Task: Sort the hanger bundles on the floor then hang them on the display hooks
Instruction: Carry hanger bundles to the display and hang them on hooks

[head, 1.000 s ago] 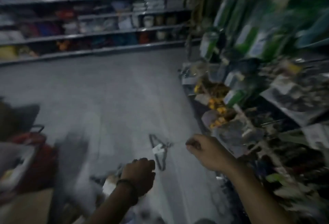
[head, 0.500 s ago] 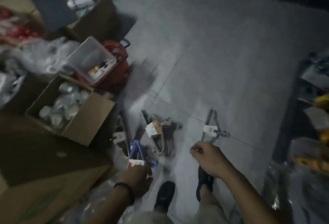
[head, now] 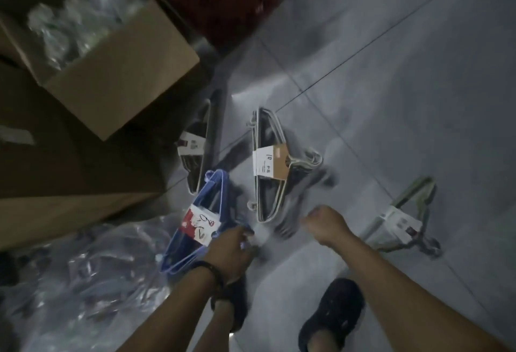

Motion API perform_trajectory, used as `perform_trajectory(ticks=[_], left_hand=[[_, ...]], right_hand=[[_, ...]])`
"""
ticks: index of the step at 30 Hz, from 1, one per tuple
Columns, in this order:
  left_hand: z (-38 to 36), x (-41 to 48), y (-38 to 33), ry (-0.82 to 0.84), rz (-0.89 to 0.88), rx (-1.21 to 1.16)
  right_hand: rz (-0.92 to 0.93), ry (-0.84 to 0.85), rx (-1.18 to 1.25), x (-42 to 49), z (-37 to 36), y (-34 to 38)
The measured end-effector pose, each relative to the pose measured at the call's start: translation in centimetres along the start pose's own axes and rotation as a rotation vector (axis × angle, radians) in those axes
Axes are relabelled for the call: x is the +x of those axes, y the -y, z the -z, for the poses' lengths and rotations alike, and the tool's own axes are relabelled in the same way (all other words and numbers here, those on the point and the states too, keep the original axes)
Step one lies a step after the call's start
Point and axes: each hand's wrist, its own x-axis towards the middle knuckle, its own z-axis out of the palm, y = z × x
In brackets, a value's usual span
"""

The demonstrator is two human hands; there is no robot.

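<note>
Fingers (head: pixel 239 235) of my left hand (head: pixel 227 249) curl round the blue hanger bundle (head: pixel 199 224), which extends toward 11 o'clock. My right hand (head: pixel 326 223): blurred; finger state cannot be told. White hanger bundle (head: pixel 269 167) at its 11 o'clock, grey hanger bundle (head: pixel 402 220) at 3 o'clock.

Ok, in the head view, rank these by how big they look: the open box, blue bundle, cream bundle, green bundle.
1. open box, by far.
2. blue bundle and cream bundle: about alike, so unranked; the blue lies nearer the camera.
3. green bundle, slightly smaller, though blurred.
</note>
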Motion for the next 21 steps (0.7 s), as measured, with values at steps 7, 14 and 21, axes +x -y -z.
perform_trajectory(ticks=[7,14,21], left_hand=[[-5.7,19.1,5.7,-0.177,0.044,-0.354],[-12.3,25.2,7.1,-0.241,0.081,-0.421],[-13.3,24.4,6.2,-0.277,0.059,-0.416]], right_hand=[[-0.092,-0.140,0.126,18.6,-8.9,2.5],[-0.229,-0.446,0.351,25.0,-14.7,2.6],[-0.232,-0.499,0.262,23.9,-12.4,2.3]])
